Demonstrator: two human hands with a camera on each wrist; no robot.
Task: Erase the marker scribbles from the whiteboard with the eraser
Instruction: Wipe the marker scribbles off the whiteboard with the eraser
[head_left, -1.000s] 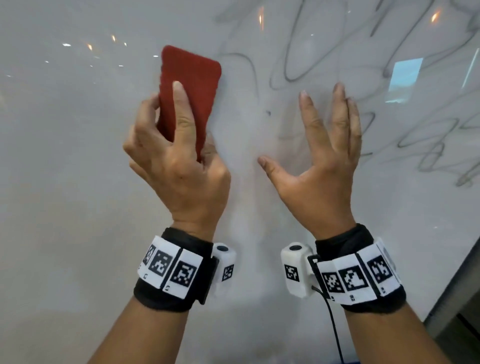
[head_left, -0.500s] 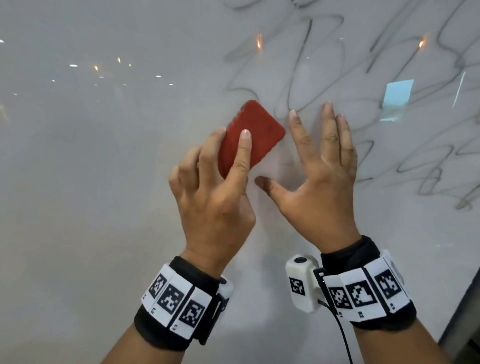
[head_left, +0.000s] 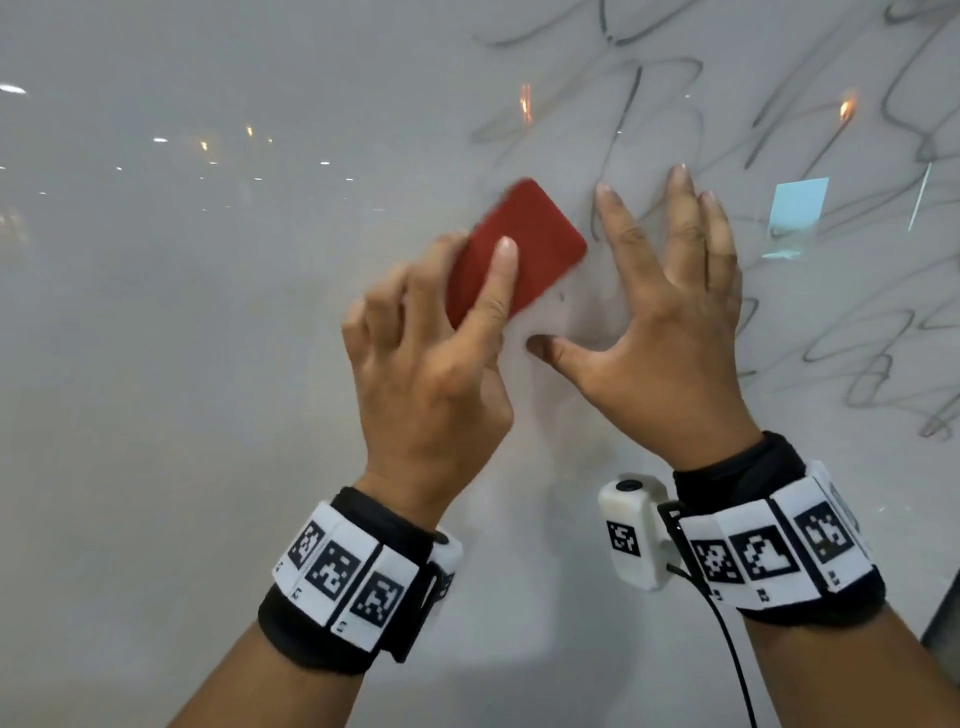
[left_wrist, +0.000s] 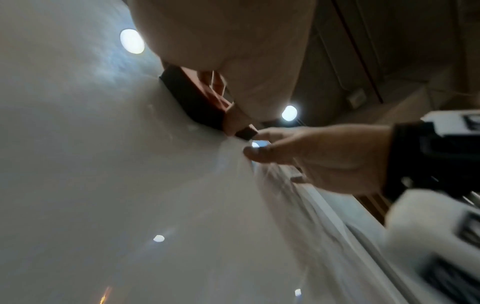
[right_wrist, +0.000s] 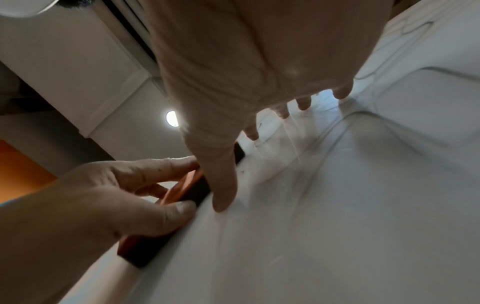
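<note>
Red and tilted, the eraser (head_left: 514, 249) lies flat against the whiteboard (head_left: 182, 364), just left of the grey scribbles (head_left: 649, 104). The left hand (head_left: 431, 374) grips it with curled fingers (head_left: 498, 280). The right hand (head_left: 670, 332) is spread open just beside it, its straight fingers on the board.

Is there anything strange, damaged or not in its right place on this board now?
Nothing looks damaged. The red rectangular eraser, held by the left hand, lies tilted on the white glossy whiteboard. The right hand rests spread beside it. Grey marker scribbles remain on the right; a faint grey haze covers the wiped area.
</note>
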